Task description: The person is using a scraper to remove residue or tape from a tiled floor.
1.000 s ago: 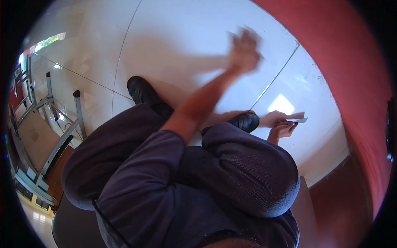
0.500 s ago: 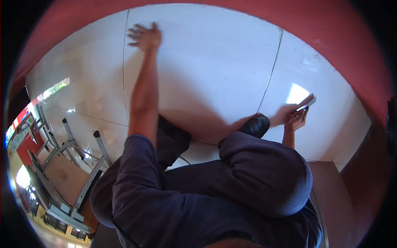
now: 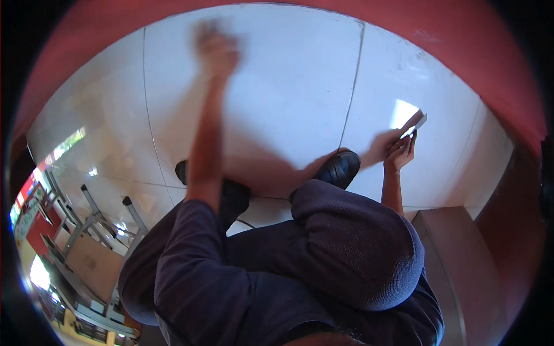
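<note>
- Nearest is the person's dark clothing: a short sleeve (image 3: 193, 248) on the left arm and trousers (image 3: 360, 242) over bent, spread knees.
- Beyond the right knee a black shoe (image 3: 339, 169) rests on the floor; the left shoe (image 3: 180, 172) shows only in part, mostly behind the left forearm.
- The right hand (image 3: 400, 151) reaches out past the right knee, its fingers closed on a thin flat object (image 3: 421, 122). That object is pale grey, seen almost edge-on and tilted, and it points up and to the right from the fingertips. Whether it touches the floor cannot be told.
- Just beside it, a bright patch of light (image 3: 402, 113) lies on the floor, with the hand's shadow next to it.
- The left hand (image 3: 216, 51) stretches farther forward, well apart from the right one, and is badly blurred; how its fingers stand, or whether they hold anything, cannot be told.
- Under both hands spreads a pale, glossy tiled floor (image 3: 283, 86) with dark joint lines.
- Off to the left stands a metal-framed chair (image 3: 92, 259) with a tan panel.
- At the far edge, a red wall (image 3: 461, 52) curves around the floor.
</note>
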### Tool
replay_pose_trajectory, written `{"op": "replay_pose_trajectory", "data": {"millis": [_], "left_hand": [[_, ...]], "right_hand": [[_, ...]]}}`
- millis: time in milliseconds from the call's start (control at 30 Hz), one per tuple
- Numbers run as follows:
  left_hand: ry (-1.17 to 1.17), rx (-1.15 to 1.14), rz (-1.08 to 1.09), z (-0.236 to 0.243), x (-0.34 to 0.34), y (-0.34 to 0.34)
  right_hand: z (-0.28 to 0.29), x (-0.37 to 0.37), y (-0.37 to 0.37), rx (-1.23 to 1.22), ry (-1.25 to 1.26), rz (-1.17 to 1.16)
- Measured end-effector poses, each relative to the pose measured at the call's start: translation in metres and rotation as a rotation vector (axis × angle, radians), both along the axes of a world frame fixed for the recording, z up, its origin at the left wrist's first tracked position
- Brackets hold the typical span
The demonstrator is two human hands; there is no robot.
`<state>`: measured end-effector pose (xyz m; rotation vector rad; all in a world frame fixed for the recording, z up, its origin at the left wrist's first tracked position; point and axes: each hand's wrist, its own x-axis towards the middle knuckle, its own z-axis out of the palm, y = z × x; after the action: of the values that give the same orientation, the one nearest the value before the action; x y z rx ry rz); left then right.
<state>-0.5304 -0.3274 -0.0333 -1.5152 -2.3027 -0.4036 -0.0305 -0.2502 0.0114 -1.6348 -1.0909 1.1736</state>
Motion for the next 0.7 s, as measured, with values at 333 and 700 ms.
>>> {"op": "replay_pose_trajectory", "data": {"millis": [333, 700], "left_hand": [[-0.382, -0.285, 0.215, -0.006, 0.134, 0.042], [0.011, 0.041, 0.331, -0.029, -0.103, -0.016]], "right_hand": [[-0.009, 0.0, -0.001, 0.04, 0.03, -0.053], [-0.014, 0.008, -0.003, 0.057, -0.144, 0.111]]}}
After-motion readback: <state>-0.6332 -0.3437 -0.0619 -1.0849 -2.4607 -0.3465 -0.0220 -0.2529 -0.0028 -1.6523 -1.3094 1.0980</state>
